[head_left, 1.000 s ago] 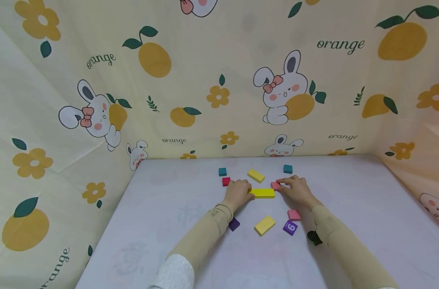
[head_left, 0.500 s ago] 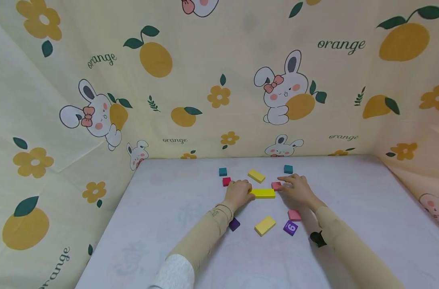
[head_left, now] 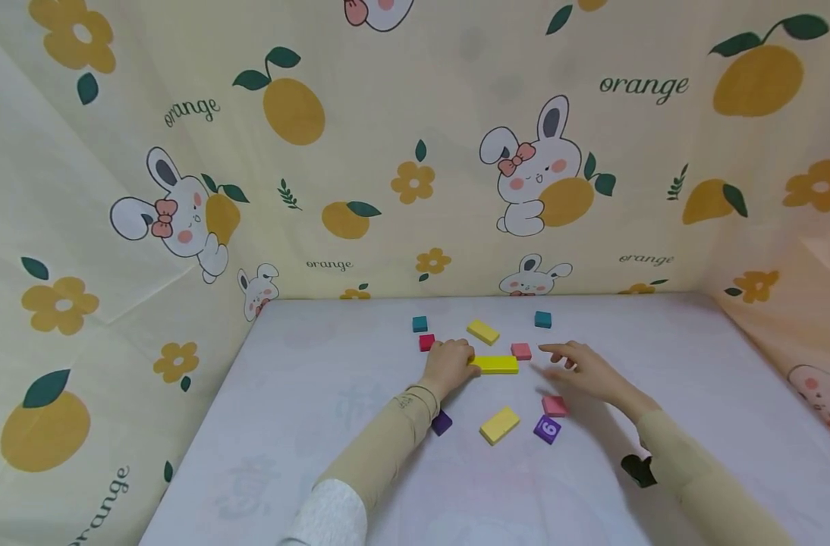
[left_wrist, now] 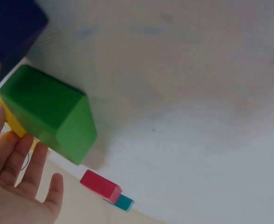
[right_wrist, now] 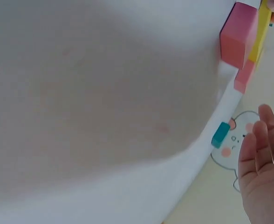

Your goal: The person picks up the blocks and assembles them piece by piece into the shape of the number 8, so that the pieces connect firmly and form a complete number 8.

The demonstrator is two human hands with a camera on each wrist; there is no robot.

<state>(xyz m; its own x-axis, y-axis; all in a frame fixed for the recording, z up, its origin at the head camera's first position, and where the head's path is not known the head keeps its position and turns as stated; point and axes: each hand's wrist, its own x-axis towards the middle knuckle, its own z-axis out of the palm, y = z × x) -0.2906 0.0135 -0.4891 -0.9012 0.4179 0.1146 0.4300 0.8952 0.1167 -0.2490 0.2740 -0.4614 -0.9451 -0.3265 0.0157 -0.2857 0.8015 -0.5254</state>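
My left hand (head_left: 448, 366) pinches the left end of a long bright-yellow block (head_left: 497, 365) on the table. In the left wrist view, thumb and fingertips meet the same yellow block (left_wrist: 13, 122) behind a green block (left_wrist: 53, 112), which the left arm hides from the head view. A small pink block (head_left: 521, 351) sits just off the yellow block's right end. To its right, my right hand (head_left: 589, 371) hovers above the table with loosely extended fingers and holds nothing; the right wrist view shows its open palm (right_wrist: 270, 182).
Behind the hands lie two teal blocks (head_left: 542, 319), a red block (head_left: 426, 343) and a pale-yellow block (head_left: 483, 331). Nearer are another pale-yellow block (head_left: 500, 425), another pink block (head_left: 554, 406), a purple block marked 6 (head_left: 548, 429) and a dark purple block (head_left: 441, 422).
My right hand has let go of the small pink block and drawn away to the right. The left hand keeps its place on the yellow block.
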